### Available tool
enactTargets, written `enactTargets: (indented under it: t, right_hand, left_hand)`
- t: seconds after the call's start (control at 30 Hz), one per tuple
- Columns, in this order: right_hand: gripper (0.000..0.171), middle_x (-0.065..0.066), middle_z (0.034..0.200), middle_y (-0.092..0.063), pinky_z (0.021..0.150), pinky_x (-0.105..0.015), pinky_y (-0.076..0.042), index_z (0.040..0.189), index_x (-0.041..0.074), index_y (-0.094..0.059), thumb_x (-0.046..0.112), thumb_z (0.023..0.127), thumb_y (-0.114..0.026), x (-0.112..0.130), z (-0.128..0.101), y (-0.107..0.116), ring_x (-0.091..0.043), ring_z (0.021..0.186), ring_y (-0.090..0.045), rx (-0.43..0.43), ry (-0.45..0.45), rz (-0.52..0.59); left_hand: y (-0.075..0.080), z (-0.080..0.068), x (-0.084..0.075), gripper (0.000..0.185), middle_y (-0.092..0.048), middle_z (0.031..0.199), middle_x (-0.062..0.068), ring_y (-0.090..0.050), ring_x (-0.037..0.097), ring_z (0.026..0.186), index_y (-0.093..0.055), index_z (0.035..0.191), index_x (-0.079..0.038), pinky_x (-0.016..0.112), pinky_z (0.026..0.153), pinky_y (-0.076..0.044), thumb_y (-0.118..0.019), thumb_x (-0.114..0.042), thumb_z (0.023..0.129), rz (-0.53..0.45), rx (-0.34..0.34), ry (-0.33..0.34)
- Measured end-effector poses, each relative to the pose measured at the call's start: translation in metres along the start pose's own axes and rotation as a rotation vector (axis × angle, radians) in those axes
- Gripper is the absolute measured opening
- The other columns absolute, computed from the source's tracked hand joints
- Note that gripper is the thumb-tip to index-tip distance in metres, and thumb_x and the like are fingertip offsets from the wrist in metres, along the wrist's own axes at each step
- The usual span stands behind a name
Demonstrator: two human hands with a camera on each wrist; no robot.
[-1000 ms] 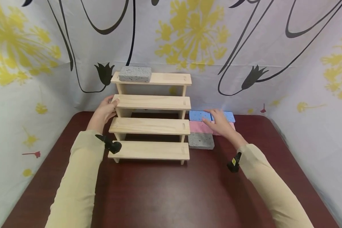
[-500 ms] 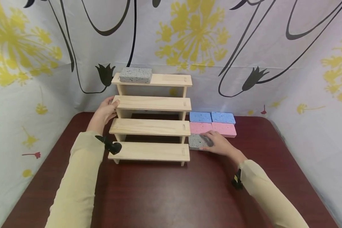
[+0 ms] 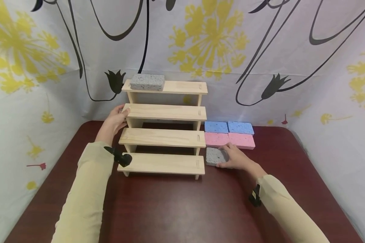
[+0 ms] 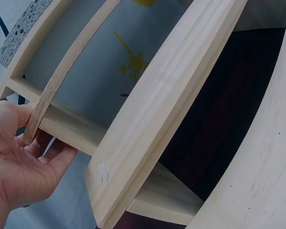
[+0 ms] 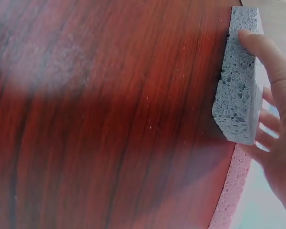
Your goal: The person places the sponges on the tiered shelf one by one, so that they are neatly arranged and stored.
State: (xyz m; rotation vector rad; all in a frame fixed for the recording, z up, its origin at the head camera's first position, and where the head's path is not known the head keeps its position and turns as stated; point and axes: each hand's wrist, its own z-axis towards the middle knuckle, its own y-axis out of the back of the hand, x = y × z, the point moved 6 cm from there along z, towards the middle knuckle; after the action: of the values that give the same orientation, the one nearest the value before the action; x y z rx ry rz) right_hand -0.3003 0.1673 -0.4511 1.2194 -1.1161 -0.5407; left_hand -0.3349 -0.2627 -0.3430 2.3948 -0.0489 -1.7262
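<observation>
A pale wooden shelf with stepped tiers point(image 3: 161, 138) stands on the table. My left hand point(image 3: 113, 121) grips the left end of its second tier from the top; in the left wrist view the thumb lies above the board and the fingers point(image 4: 55, 155) curl beneath. Right of the shelf, my right hand point(image 3: 235, 158) holds a grey sponge point(image 3: 214, 156) by its edges, thumb on the near side and fingers on the far side. The right wrist view shows the thumb pressed on the pitted side of this grey sponge point(image 5: 238, 81). Another grey sponge point(image 3: 147, 82) lies on the top tier's left end.
Behind the held sponge lie two pink sponges point(image 3: 241, 140) side by side, with two blue sponges point(image 3: 241, 128) behind them, near the shelf's right side. The dark red table point(image 3: 170, 206) reaches back to a patterned cloth point(image 3: 213, 54).
My right hand has come down from over the blue and pink sponges to the grey one, gripped it and drawn it slightly toward me. My left hand keeps its hold on the shelf.
</observation>
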Motion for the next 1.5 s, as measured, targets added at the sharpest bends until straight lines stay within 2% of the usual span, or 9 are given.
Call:
enactTargets:
  t: [0.07, 0.17, 0.43, 0.53, 0.77, 1.0, 1.23, 1.5]
  right_hand:
    - [0.076, -0.017, 0.124, -0.049, 0.094, -0.052, -0.045, 0.128, 0.006, -0.045, 0.047, 0.071, -0.076, -0.002, -0.001, -0.002, -0.029, 0.109, -0.046, 0.025, -0.022, 0.053]
    - [0.076, -0.016, 0.125, -0.050, 0.097, -0.053, -0.044, 0.128, 0.006, -0.043, 0.044, 0.071, -0.077, -0.004, -0.002, -0.005, -0.029, 0.111, -0.046, 0.035, -0.031, 0.097]
    - [0.079, -0.018, 0.131, -0.048, 0.100, -0.058, -0.039, 0.132, 0.006, -0.041, 0.041, 0.071, -0.078, -0.006, -0.007, -0.004, -0.033, 0.118, -0.043, 0.056, -0.040, 0.133]
    - [0.082, -0.020, 0.132, -0.046, 0.099, -0.058, -0.039, 0.134, 0.004, -0.041, 0.042, 0.072, -0.077, -0.005, -0.009, 0.002, -0.034, 0.117, -0.044, 0.065, -0.041, 0.113]
    - [0.083, -0.022, 0.133, -0.043, 0.094, -0.054, -0.045, 0.137, 0.003, -0.040, 0.044, 0.073, -0.075, 0.000, -0.007, 0.025, -0.032, 0.110, -0.046, 0.059, -0.064, 0.122]
    - [0.083, -0.023, 0.135, -0.039, 0.096, -0.057, -0.043, 0.139, 0.005, -0.037, 0.043, 0.075, -0.074, 0.005, -0.001, 0.051, -0.035, 0.113, -0.043, 0.027, -0.091, 0.146]
    - [0.084, -0.023, 0.128, -0.041, 0.083, -0.048, -0.047, 0.140, 0.005, -0.036, 0.045, 0.076, -0.072, 0.013, 0.005, 0.077, -0.032, 0.101, -0.047, -0.012, -0.084, 0.085]
    - [0.086, -0.027, 0.132, -0.040, 0.091, -0.054, -0.042, 0.140, -0.005, -0.031, 0.041, 0.078, -0.072, 0.027, 0.010, 0.110, -0.036, 0.111, -0.045, -0.089, -0.042, 0.092]
  left_hand:
    - [-0.001, 0.000, 0.001, 0.062, -0.010, 0.157, 0.014, -0.023, 0.028, 0.142, -0.002, 0.151, -0.017, 0.042, 0.117, -0.022, -0.035, -0.029, 0.100, -0.002, 0.002, 0.003]
    - [-0.002, -0.002, 0.003, 0.062, -0.009, 0.157, 0.013, -0.023, 0.028, 0.142, -0.002, 0.151, -0.018, 0.042, 0.117, -0.022, -0.035, -0.029, 0.100, -0.006, 0.003, 0.012]
    - [-0.003, 0.001, 0.004, 0.062, -0.009, 0.157, 0.013, -0.023, 0.028, 0.142, -0.002, 0.151, -0.018, 0.042, 0.117, -0.022, -0.036, -0.029, 0.100, 0.006, 0.007, 0.014]
    - [-0.004, 0.001, 0.003, 0.062, -0.009, 0.157, 0.013, -0.024, 0.028, 0.142, -0.001, 0.151, -0.018, 0.042, 0.117, -0.023, -0.036, -0.029, 0.100, 0.000, 0.009, 0.006]
    - [-0.003, 0.002, 0.004, 0.062, -0.010, 0.157, 0.013, -0.024, 0.028, 0.142, -0.002, 0.151, -0.018, 0.042, 0.117, -0.023, -0.036, -0.028, 0.101, 0.009, 0.004, 0.007]
    - [0.000, 0.001, 0.002, 0.061, -0.012, 0.156, 0.014, -0.025, 0.029, 0.141, -0.003, 0.151, -0.017, 0.041, 0.117, -0.024, -0.036, -0.027, 0.101, 0.003, -0.002, -0.004]
    - [0.001, 0.003, 0.002, 0.062, -0.014, 0.156, 0.015, -0.026, 0.029, 0.141, -0.004, 0.151, -0.019, 0.041, 0.117, -0.025, -0.036, -0.030, 0.100, 0.000, -0.004, 0.002]
    - [0.000, 0.003, 0.003, 0.061, -0.014, 0.156, 0.015, -0.026, 0.029, 0.141, -0.004, 0.151, -0.019, 0.041, 0.117, -0.024, -0.037, -0.029, 0.100, -0.008, -0.002, 0.005]
